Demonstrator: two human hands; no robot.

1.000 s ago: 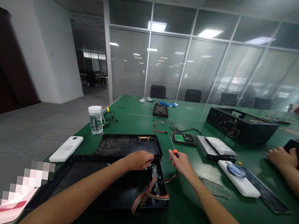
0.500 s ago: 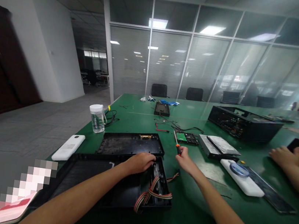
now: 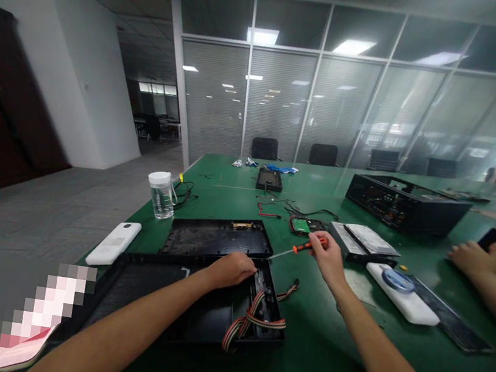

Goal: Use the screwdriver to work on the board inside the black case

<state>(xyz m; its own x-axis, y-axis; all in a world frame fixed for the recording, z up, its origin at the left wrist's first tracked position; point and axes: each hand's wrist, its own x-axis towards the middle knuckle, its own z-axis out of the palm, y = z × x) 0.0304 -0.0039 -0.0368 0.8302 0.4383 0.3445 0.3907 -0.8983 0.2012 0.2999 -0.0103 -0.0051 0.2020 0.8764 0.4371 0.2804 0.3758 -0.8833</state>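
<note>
My right hand (image 3: 329, 258) is closed round the orange-and-black handle of a screwdriver (image 3: 302, 248). The metal shaft slants down to the left, its tip close to the upper right corner of an open black case (image 3: 205, 322). Over that corner my left hand (image 3: 231, 270) has its fingers pressed together; what they pinch, if anything, is hidden. Below the left fingertips, a dark part with metal strips (image 3: 265, 299) lies along the case's right end. A striped ribbon of wires (image 3: 252, 321) loops over it. Behind the case lies a flat black panel (image 3: 217, 237).
Beyond my right hand lie a green circuit board (image 3: 301, 225) and a silver drive (image 3: 364, 242). A white device (image 3: 403, 297) is at right, near another person's hand (image 3: 475, 261). A water bottle (image 3: 161, 195) and white power bank (image 3: 113, 244) stand left. A black computer case (image 3: 404, 205) sits behind.
My right hand has lifted and moved right, swinging the screwdriver from pointing away at the circuit board to pointing left toward the case corner. My left hand has stayed in place.
</note>
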